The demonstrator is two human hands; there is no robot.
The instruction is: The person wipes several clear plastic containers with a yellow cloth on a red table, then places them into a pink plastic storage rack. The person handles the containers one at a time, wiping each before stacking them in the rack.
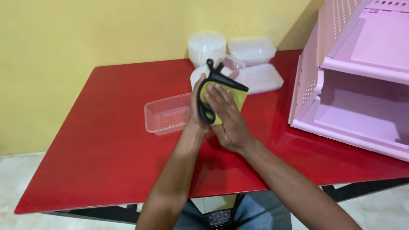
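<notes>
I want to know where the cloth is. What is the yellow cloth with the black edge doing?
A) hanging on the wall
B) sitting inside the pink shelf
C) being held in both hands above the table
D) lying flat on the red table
C: the yellow cloth is pressed between the left hand and the right hand, above the red table.

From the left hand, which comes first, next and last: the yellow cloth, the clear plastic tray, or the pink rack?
Measured from the left hand:
1. Yellow cloth with black edging, held in that hand.
2. Clear rectangular plastic tray, on the table just beside it, left.
3. Pink perforated plastic rack, far right.
</notes>
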